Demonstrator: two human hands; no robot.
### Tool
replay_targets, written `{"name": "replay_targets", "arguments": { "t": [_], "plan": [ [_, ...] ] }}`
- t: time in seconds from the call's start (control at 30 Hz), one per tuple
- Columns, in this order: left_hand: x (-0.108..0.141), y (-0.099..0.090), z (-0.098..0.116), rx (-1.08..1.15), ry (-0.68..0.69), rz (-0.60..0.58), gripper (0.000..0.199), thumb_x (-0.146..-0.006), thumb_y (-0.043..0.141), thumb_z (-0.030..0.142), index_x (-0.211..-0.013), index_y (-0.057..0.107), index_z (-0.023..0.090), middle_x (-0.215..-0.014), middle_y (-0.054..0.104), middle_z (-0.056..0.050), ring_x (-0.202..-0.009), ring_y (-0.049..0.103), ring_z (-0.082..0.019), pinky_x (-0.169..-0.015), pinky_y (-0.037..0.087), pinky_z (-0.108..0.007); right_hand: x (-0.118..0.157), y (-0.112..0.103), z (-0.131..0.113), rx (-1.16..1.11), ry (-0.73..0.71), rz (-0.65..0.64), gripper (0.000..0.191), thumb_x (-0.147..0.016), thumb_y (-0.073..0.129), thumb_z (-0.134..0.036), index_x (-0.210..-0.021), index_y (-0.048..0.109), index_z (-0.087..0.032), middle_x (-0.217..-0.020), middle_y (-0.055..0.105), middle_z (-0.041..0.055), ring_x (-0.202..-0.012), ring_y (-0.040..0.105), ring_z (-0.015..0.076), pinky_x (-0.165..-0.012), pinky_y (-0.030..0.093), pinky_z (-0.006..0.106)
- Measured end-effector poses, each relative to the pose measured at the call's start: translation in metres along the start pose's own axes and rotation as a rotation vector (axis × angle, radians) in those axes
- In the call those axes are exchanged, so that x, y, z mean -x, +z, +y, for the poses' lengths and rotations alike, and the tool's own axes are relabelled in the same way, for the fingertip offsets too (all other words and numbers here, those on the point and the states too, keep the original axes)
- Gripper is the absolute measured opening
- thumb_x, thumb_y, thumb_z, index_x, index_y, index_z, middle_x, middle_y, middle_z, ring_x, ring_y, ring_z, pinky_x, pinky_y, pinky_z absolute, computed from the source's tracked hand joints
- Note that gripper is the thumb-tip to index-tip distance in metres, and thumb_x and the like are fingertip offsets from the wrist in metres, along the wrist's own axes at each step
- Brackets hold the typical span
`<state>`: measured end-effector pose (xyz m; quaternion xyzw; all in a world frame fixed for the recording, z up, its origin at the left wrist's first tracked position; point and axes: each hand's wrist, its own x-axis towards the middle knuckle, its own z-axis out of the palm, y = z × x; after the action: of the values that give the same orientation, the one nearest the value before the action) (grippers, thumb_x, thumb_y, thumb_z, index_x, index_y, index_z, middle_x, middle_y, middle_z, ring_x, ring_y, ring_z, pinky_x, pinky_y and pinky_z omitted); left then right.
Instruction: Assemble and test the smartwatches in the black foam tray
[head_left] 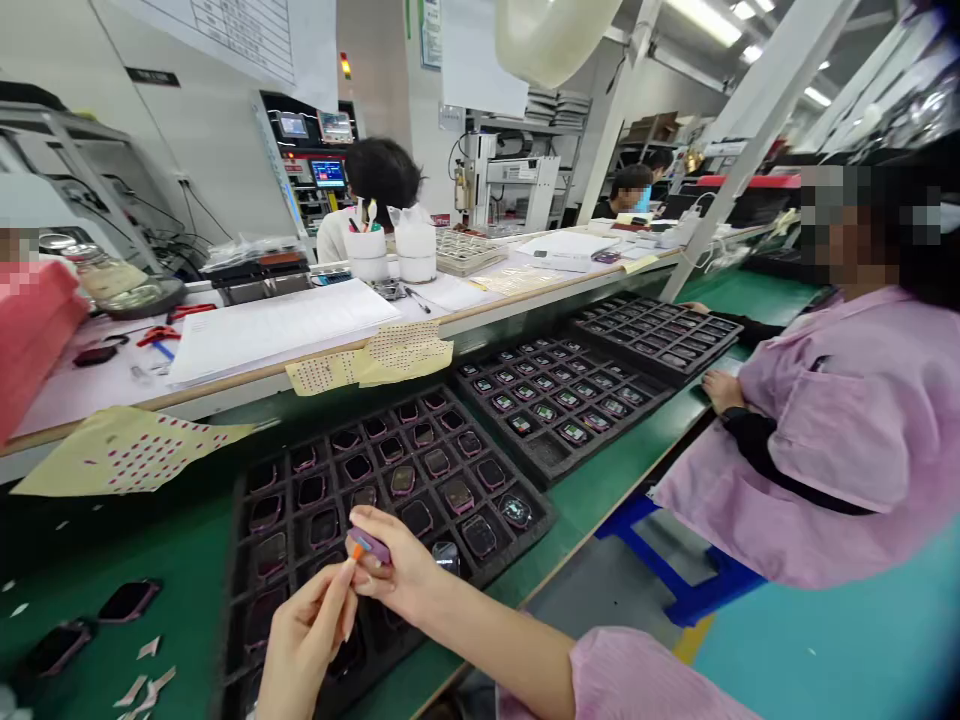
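Observation:
Over the near black foam tray (234, 560), both my hands meet. My right hand (401, 565) is closed around a small purple watch case (371, 543), tilted on its edge. A small orange tab (358, 551) shows at the case's side, and the closed fingertips of my left hand (304, 630) pinch at it. Whether the tab is joined to the case, I cannot tell. Below my hands, the tray's compartments hold several purple-framed watches (403, 480) with dark faces. One watch (516, 510) at the right corner has a lit display, and another lit screen (445, 557) shows beside my right wrist.
Two more foam trays (551, 455) (679, 375) continue along the green bench. At left lie two loose watches (129, 600) and paper scraps (150, 690). Yellow dotted sheets (135, 450) hang from the shelf (480, 318). A person in pink (840, 440) sits at right, hands near the far tray.

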<state>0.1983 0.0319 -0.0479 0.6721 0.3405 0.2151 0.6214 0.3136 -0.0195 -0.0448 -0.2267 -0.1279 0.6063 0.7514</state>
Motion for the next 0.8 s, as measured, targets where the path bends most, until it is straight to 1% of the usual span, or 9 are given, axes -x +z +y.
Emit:
{"name": "replay_targets", "arguments": {
  "t": [0.13, 0.27, 0.33, 0.4, 0.47, 0.57, 0.63, 0.7, 0.8],
  "plan": [
    [-0.006, 0.0, 0.0, 0.002, 0.039, 0.101, 0.053, -0.063, 0.061, 0.069, -0.07, 0.057, 0.016, -0.048, 0.036, 0.006, -0.04, 0.025, -0.006, -0.035, 0.018, -0.018, 0.0, 0.0, 0.006, 0.158, -0.107, 0.089, 0.025, -0.073, 0.064, -0.036, -0.086, 0.049, -0.023, -0.047, 0.042, -0.011, -0.033, 0.022, 0.0037, -0.033, 0.018, 0.015],
    [-0.005, 0.002, 0.002, -0.004, 0.074, 0.101, 0.046, -0.067, 0.064, 0.062, -0.072, 0.052, 0.018, -0.051, 0.033, 0.007, -0.042, 0.023, -0.006, -0.036, 0.018, -0.017, 0.0, -0.005, 0.014, 0.434, -0.186, 0.097, 0.027, -0.075, 0.06, -0.042, -0.091, 0.05, -0.023, -0.058, 0.045, -0.0083, -0.04, 0.034, 0.0062, -0.036, 0.028, 0.018],
    [-0.002, -0.006, 0.003, 0.036, 0.052, 0.135, 0.044, -0.07, 0.061, 0.061, -0.072, 0.048, 0.019, -0.053, 0.032, 0.008, -0.042, 0.023, -0.005, -0.037, 0.018, -0.017, 0.0, -0.012, 0.012, 0.579, -0.259, 0.14, 0.026, -0.079, 0.055, -0.044, -0.092, 0.048, -0.023, -0.064, 0.047, -0.0066, -0.043, 0.038, 0.0074, -0.039, 0.03, 0.019],
    [0.001, -0.024, 0.003, 0.044, 0.05, 0.225, 0.043, -0.074, 0.057, 0.06, -0.071, 0.044, 0.02, -0.054, 0.032, 0.008, -0.041, 0.023, -0.005, -0.037, 0.017, -0.017, -0.001, -0.022, 0.006, 0.778, -0.374, 0.264, 0.022, -0.084, 0.048, -0.043, -0.093, 0.047, -0.023, -0.072, 0.05, -0.0039, -0.052, 0.045, 0.0097, -0.046, 0.037, 0.021],
    [0.006, -0.051, 0.001, -0.081, 0.072, 0.351, 0.041, -0.076, 0.053, 0.058, -0.065, 0.04, 0.02, -0.053, 0.033, 0.007, -0.041, 0.026, -0.006, -0.039, 0.02, -0.018, -0.005, -0.032, 0.002, 1.071, -0.462, 0.327, 0.017, -0.087, 0.045, -0.036, -0.096, 0.048, -0.022, -0.086, 0.055, 0.0004, -0.072, 0.054, 0.0141, -0.063, 0.044, 0.026],
    [0.016, -0.093, -0.007, -0.48, 0.025, 0.503, 0.04, -0.077, 0.053, 0.054, -0.059, 0.039, 0.021, -0.05, 0.04, 0.004, -0.044, 0.036, -0.01, -0.043, 0.026, -0.02, -0.009, -0.04, 0.007, 1.511, -0.375, 0.232, 0.009, -0.087, 0.046, -0.023, -0.096, 0.049, -0.021, -0.091, 0.059, 0.0039, -0.087, 0.057, 0.0195, -0.078, 0.043, 0.033],
    [0.021, -0.113, -0.015, -0.706, -0.078, 0.56, 0.035, -0.078, 0.051, 0.052, -0.061, 0.043, 0.022, -0.05, 0.048, 0.002, -0.045, 0.044, -0.014, -0.046, 0.029, -0.021, -0.009, -0.04, 0.013, 1.744, -0.315, 0.155, 0.009, -0.086, 0.048, -0.017, -0.093, 0.051, -0.02, -0.091, 0.061, 0.005, -0.089, 0.056, 0.0216, -0.081, 0.042, 0.036],
    [0.025, -0.125, -0.024, -0.842, -0.178, 0.582, 0.031, -0.08, 0.049, 0.05, -0.064, 0.047, 0.022, -0.052, 0.054, -0.001, -0.049, 0.051, -0.018, -0.048, 0.032, -0.023, -0.004, -0.038, 0.013, 1.907, -0.348, 0.155, 0.01, -0.086, 0.05, -0.017, -0.095, 0.053, -0.019, -0.094, 0.061, 0.0067, -0.093, 0.055, 0.0233, -0.081, 0.042, 0.036],
    [0.026, -0.134, -0.036, -0.946, -0.268, 0.59, 0.03, -0.081, 0.047, 0.05, -0.072, 0.053, 0.022, -0.058, 0.061, -0.005, -0.057, 0.06, -0.025, -0.051, 0.036, -0.025, 0.008, -0.042, -0.002, 2.098, -0.472, 0.351, 0.015, -0.089, 0.05, -0.027, -0.099, 0.054, -0.017, -0.097, 0.058, 0.0104, -0.093, 0.052, 0.0259, -0.078, 0.041, 0.037]
  ]
}}
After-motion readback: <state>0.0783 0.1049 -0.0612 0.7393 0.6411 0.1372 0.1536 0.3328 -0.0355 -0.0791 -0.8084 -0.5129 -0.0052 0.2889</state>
